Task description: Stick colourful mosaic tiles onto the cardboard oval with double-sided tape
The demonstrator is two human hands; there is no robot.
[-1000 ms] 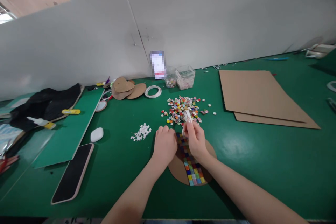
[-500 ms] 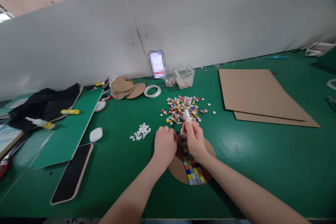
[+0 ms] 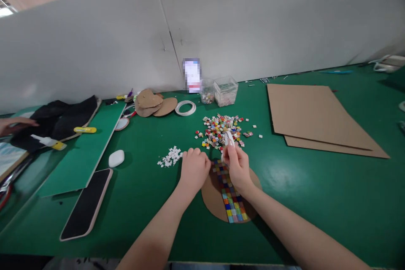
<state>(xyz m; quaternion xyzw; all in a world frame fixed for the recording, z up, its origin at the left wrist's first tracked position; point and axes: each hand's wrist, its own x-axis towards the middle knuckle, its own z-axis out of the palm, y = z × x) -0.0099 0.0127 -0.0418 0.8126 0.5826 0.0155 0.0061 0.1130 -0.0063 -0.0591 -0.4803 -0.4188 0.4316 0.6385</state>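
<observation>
A round brown cardboard disc [image 3: 211,196] lies on the green table, with a strip of coloured square tiles [image 3: 232,202] running across it. My left hand [image 3: 195,166] rests at the disc's upper left edge, fingers closed; whatever they hold, if anything, is hidden. Over the upper right of the strip, my right hand [image 3: 237,164] grips a white strip-like tool [image 3: 229,137], whose top reaches the near edge of a pile of mixed tiles [image 3: 218,126]. Left of my left hand is a small heap of white pieces [image 3: 171,157].
Two clear containers [image 3: 225,91], a propped phone [image 3: 192,75], a white ring roll [image 3: 185,108] and cardboard discs [image 3: 148,101] stand or lie behind. Cardboard sheets [image 3: 316,114] lie right. A dark phone [image 3: 87,204], white case [image 3: 116,158] and another person's hand [image 3: 19,124] are left.
My left hand has shifted slightly left, uncovering more of the strip's upper end. The white tool has tilted a little. Another person's hand has appeared at the far left.
</observation>
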